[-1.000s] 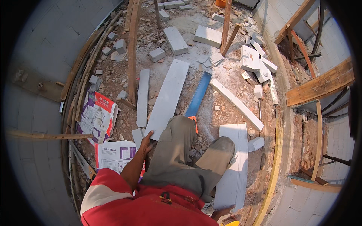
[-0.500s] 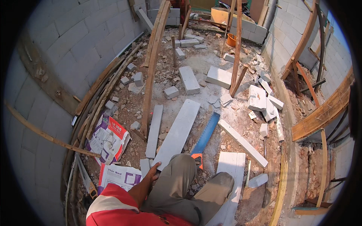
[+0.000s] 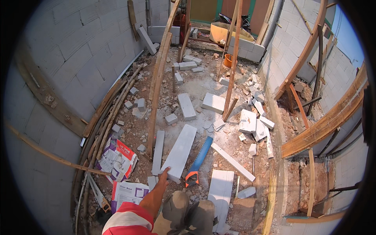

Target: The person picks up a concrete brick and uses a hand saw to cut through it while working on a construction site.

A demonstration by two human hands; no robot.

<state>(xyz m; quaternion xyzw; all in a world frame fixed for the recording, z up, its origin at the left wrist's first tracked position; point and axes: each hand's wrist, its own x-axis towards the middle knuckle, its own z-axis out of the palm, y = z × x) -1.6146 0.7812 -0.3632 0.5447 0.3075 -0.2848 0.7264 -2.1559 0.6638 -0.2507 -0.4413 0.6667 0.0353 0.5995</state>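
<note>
My left hand [image 3: 163,179] reaches forward to the near end of a long pale grey concrete block [image 3: 181,150]. Its fingers grip the block's near left corner, one of them lying over the top edge; the rest of the grip is partly hidden. Just right of the block, a hand saw [image 3: 200,154] with a blue blade and an orange-and-black handle lies on the rubble. A narrow strip of the same block material [image 3: 158,152] is on the left. My right hand is out of view. My bent knees [image 3: 188,209] show at the bottom.
A wide flat block [image 3: 220,192] and a long thin strip [image 3: 234,161] lie to the right. Torn paper bags [image 3: 116,160] and a second saw [image 3: 98,194] are on the left. Wooden props [image 3: 156,90] stand ahead; broken blocks [image 3: 247,121] litter the ground.
The view has tilted up and shifted, so the ground sits lower and further left. My left arm stretches further forward, still at the block's near end.
</note>
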